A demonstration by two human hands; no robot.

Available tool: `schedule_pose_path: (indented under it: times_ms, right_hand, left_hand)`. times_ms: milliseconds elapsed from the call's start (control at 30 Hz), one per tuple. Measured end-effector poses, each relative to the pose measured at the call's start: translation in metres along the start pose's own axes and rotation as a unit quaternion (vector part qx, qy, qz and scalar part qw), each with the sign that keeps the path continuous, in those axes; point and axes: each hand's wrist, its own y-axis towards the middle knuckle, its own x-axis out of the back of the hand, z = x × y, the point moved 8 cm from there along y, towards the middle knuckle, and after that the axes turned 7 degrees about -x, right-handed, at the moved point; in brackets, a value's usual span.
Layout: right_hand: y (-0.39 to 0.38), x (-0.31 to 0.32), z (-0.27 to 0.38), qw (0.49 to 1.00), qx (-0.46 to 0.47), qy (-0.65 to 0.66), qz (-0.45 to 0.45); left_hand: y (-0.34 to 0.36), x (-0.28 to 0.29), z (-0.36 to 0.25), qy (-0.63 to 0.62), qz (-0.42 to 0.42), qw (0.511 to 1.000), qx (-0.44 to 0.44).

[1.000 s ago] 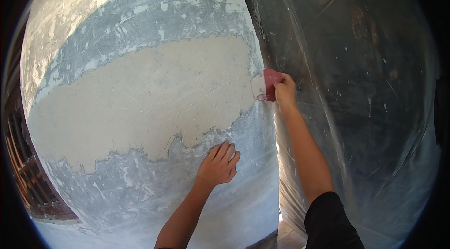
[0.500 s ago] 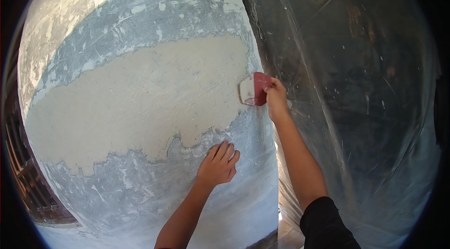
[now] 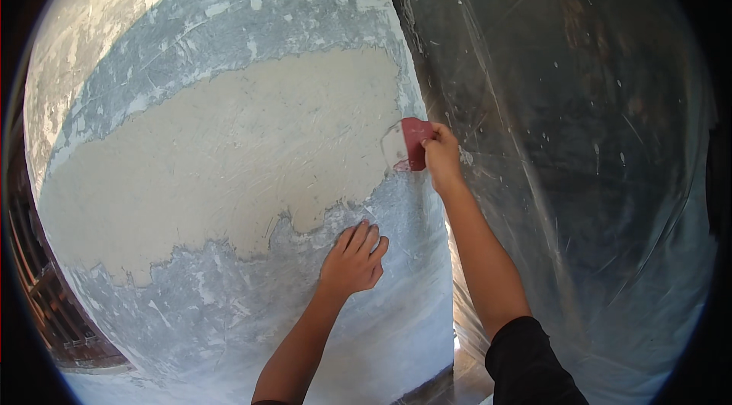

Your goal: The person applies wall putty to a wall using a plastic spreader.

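My right hand (image 3: 444, 157) grips a dark red putty scraper (image 3: 416, 143) by its edge. The scraper's left part is smeared with pale putty, and it lies against the wall at the right end of a broad beige putty patch (image 3: 221, 153). Lower down, my left hand (image 3: 354, 258) rests on the bluish-grey wall (image 3: 229, 313) just under the patch's ragged lower edge. Its fingers are slightly bent and apart, with nothing held in them.
The wall ends in a vertical edge right of the scraper. Beyond it hangs a wrinkled clear plastic sheet (image 3: 595, 176) with pale spatters, over a dark surface. At the far left is a dark opening with brownish bars (image 3: 57, 298).
My right hand and the scraper have shifted slightly left, onto the edge of the putty patch. My left hand stays at nearly the same spot on the wall.
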Motion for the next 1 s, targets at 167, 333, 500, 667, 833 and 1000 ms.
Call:
schedule_pose_path:
  times_ms: [167, 333, 500, 667, 833, 1000]
  right_hand:
    - [0.001, 0.049, -0.020, 0.990, -0.055, 0.058, -0.116]
    - [-0.011, 0.004, -0.011, 0.999, -0.002, 0.037, -0.020]
    - [0.015, 0.064, -0.044, 0.980, -0.092, 0.090, -0.150]
    - [-0.013, -0.004, 0.003, 0.994, -0.016, 0.098, -0.039]
    - [0.029, 0.041, -0.028, 0.988, -0.039, 0.060, -0.135]
    - [0.009, 0.024, -0.011, 0.979, -0.046, 0.134, -0.147]
  left_hand:
    - [0.001, -0.004, 0.001, -0.006, 0.016, 1.000, 0.000]
    - [0.002, -0.001, 0.001, -0.007, 0.009, 1.000, 0.000]
    - [0.006, 0.001, -0.004, -0.009, -0.010, 1.000, -0.005]
    - [-0.001, 0.000, 0.004, -0.004, 0.003, 1.000, 0.007]
    - [0.005, 0.001, -0.003, -0.009, -0.010, 1.000, -0.003]
    - [0.001, -0.001, 0.003, -0.008, 0.008, 1.000, 0.005]
